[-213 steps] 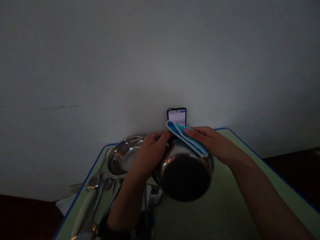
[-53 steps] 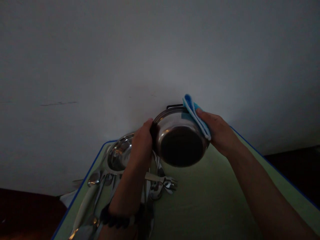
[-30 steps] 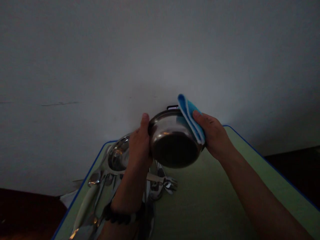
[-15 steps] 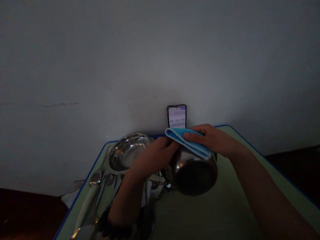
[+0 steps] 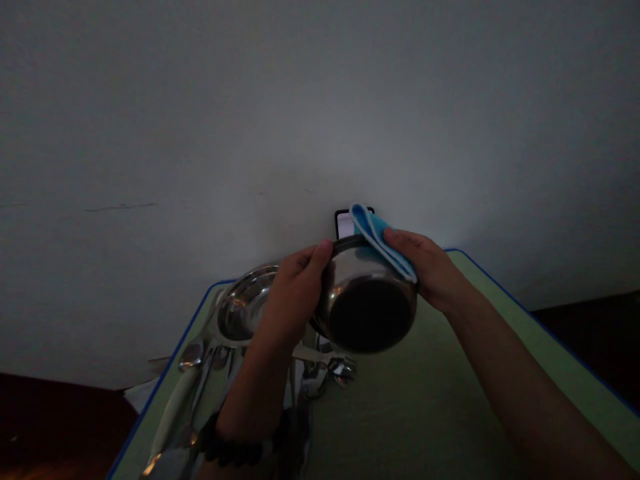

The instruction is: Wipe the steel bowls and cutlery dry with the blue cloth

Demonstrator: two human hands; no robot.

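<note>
A steel bowl [image 5: 367,307] is held up above the table, tilted with its dark underside facing me. My left hand [image 5: 295,300] grips its left rim, fingers curled over the edge. My right hand [image 5: 425,267] presses a folded blue cloth [image 5: 380,237] against the bowl's upper right rim, fingers closed on the cloth. The bowl's inside is hidden.
A second steel bowl [image 5: 245,310] sits at the table's back left. Spoons, forks and a white-handled utensil [image 5: 173,410] lie along the left side. A phone [image 5: 345,223] with a lit screen leans on the wall behind. The green table has a blue edge [image 5: 165,373].
Both hands have raised the bowl from low over the table and turned its underside more towards me. The cloth moved up to the upper right rim, and now partly covers the phone.
</note>
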